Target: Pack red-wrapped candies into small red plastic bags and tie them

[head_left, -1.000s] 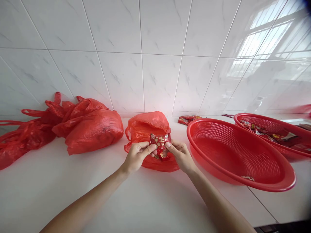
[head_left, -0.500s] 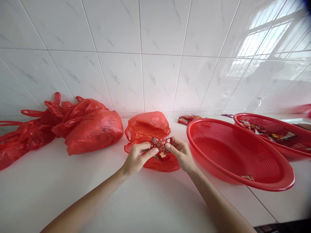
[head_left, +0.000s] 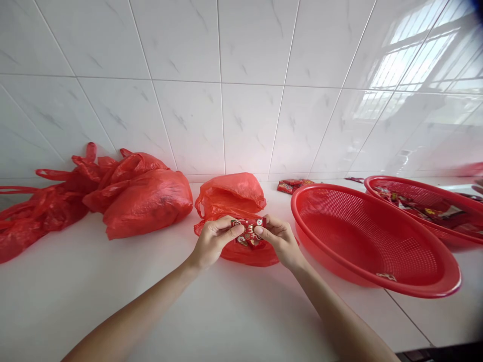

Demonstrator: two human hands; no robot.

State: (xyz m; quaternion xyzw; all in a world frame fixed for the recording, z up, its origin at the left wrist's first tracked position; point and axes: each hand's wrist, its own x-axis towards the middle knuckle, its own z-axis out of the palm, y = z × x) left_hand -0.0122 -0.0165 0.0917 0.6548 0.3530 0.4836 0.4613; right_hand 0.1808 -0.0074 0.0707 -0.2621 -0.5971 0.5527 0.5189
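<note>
Between both hands is a small red snack packet [head_left: 249, 231] with white flowers and gold characters. My left hand [head_left: 213, 241] pinches its left end between thumb and fingers, and my right hand [head_left: 281, 241] grips the right end the same way. Below and behind it a thin red plastic bag [head_left: 232, 191] lies open on the white counter [head_left: 181, 311]. Right of my right hand stands a red perforated basket [head_left: 339, 236] holding one small pale scrap [head_left: 387, 276] near its front side.
Full red plastic bags [head_left: 147, 201] sit at the left against the tiled wall [head_left: 181, 120]. Several red packets [head_left: 292, 185] lie behind the near basket. A second red basket [head_left: 426, 206] with wrappers or packets stands at the far right.
Both hands still hold the packet. It now looks tilted and more creased, with my thumbs pressed further in over it.
</note>
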